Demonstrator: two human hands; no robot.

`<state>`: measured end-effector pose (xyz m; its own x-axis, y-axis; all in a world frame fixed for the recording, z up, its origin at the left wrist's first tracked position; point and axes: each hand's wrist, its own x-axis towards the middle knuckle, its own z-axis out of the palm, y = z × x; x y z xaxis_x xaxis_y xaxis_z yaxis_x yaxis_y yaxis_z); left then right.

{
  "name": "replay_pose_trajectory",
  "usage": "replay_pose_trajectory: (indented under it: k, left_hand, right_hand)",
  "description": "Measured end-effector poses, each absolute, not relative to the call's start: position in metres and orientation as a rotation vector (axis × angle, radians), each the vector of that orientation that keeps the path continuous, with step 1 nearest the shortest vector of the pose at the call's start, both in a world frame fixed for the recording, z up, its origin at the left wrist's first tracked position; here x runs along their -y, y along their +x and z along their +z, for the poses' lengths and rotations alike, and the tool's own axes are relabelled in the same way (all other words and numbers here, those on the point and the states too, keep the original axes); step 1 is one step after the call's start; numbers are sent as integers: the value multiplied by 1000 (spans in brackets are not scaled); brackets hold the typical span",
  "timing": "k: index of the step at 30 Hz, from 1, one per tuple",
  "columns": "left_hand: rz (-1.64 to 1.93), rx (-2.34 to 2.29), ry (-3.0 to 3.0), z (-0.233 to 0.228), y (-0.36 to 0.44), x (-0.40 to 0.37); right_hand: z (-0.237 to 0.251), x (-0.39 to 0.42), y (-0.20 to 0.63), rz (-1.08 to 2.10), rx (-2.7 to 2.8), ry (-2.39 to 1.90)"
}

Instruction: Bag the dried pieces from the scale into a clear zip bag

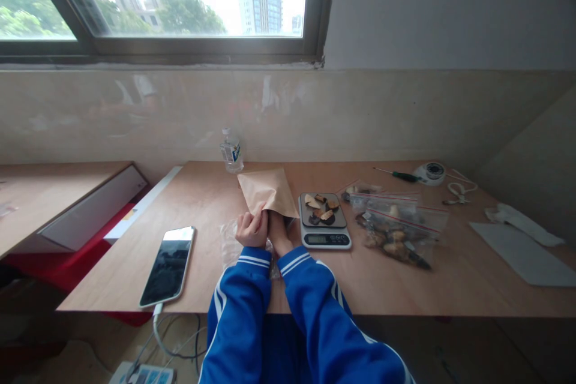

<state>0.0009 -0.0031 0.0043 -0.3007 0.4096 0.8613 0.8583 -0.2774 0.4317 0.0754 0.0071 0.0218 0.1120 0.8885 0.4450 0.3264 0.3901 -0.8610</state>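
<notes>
Here the person sits at a wooden table [211, 192] under a window, both arms in blue sleeves with white stripes reaching forward. The left hand [252, 229] is closed on the lower edge of a brown paper bag [266, 190], fingers pinching the paper at its mouth. The right hand [279, 234] goes into the bag's opening; its fingers are hidden inside, so whether they are together or apart cannot be told. The bag lies tilted on the table, its closed end pointing away toward a small clear bottle [231, 152] that stands near the wall. Under the wrists lies a piece of clear plastic [229, 243]. Just right of the bag sits a small digital scale [324, 219] with dark and pale pieces on its plate. Further right lie clear zip bags [398, 225] filled with similar dried pieces. A phone [169, 264], screen up and plugged into a cable, rests to the left. At the far right edge of the table are a green-handled screwdriver [400, 175] and a round white tape roll [431, 171].
</notes>
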Motion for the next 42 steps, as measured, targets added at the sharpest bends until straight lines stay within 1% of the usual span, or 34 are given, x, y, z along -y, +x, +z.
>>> replay_pose_trajectory:
  k: [3,7,11,14,17,20,24,27,33,35,39,42]
  left_hand:
    - [-1628,1605,-1547,7,2,4]
    - [-1661,1640,-1493,11,3,3]
    - [-1662,1690,-1449,9,2,1]
    - [-1659,1679,-1456,9,1,0]
    - [-1646,1636,-1464,10,2,1]
    - [-1642,1623,-1469,13,3,2]
    - [-1670,1587,-1467,14,3,1]
    - [-1684,1570,-1457,14,3,1]
    - [-1653,1599,-1470,14,3,0]
    - [-1653,1582,-1475,14,3,0]
    - [-1662,1539,-1478,12,3,0]
    - [-1674,1542,-1492,12,2,-1]
  right_hand:
    - [23,-4,81,626,1573,-1172]
    - [23,33,98,689,1654,-1105]
    - [21,82,126,758,1382,-1056]
    - [16,100,163,720,1199,-1110]
    - [12,93,209,592,1066,-1221]
    - [10,69,246,446,1049,-1309]
    - [13,43,263,425,1243,-1419]
    - [15,45,264,446,1315,-1371]
    - [26,82,249,329,1248,-1405]
    - [35,90,226,399,1338,-1345]
    - [49,82,160,604,1730,-1075]
    - [53,54,112,623,1846,-1099]
